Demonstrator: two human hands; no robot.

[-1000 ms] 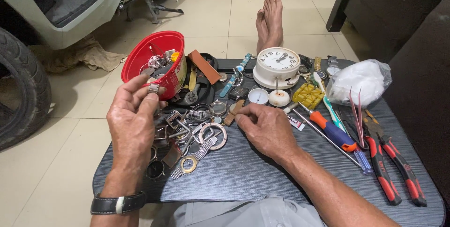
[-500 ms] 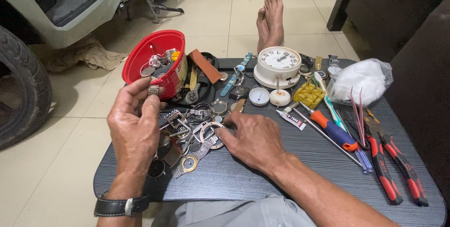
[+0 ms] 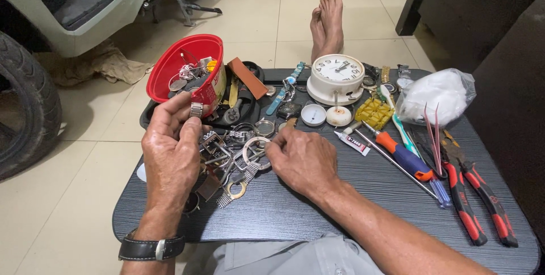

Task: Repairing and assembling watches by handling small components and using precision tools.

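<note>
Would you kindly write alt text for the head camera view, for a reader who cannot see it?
A seated person's left hand lifts a small metal watch piece, while the right hand picks among a pile of watch cases and bands on a dark tray table. Around them lie a red bowl, white clock, screwdriver and red-handled pliers.

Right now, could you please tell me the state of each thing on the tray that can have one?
Left hand: raised, pinching a small metal watch piece.
Right hand: resting on the tray, fingertips at a round watch case.
Red bowl: tilted, holding parts.
White clock: lying face up.
Screwdriver: lying flat.
Red pliers: lying flat, jaws hidden.
Plastic bag: bunched, contents unclear.
</note>
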